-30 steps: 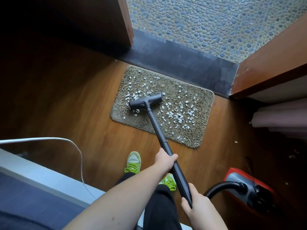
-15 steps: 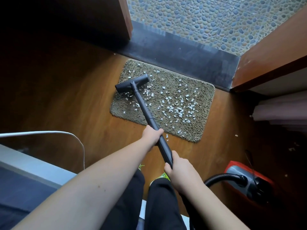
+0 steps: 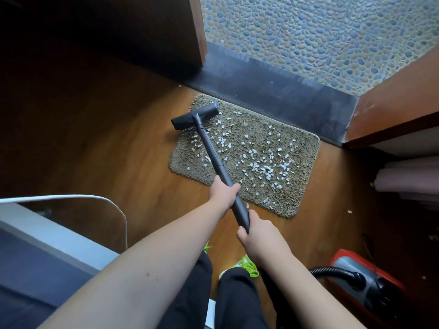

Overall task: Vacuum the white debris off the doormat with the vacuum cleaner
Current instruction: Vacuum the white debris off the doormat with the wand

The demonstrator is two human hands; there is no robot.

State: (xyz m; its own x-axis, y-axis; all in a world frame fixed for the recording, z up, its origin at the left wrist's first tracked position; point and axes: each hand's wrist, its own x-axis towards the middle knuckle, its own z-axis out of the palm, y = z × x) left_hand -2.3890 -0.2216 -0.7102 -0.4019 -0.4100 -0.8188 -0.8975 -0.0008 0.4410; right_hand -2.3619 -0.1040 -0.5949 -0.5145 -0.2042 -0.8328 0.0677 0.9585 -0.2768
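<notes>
The wand [image 3: 215, 156] is gripped by both the left hand [image 3: 223, 193] and right hand [image 3: 257, 236]; the nozzle [image 3: 195, 115] overhangs the one doormat's [image 3: 299, 148] far-left corner.

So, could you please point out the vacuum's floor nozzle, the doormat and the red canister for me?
floor nozzle [image 3: 195, 116]: head view, middle of the dark head.
doormat [image 3: 299, 148]: head view, bare pile near its far right corner.
red canister [image 3: 344, 257]: head view, its red top edge.

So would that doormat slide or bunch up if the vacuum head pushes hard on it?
Probably. The doormat looks small, thin and soft, lying loose on smooth wood floor, so it may slide or ruck. The vacuum head overhangs its far-left corner, which might lift.
</notes>
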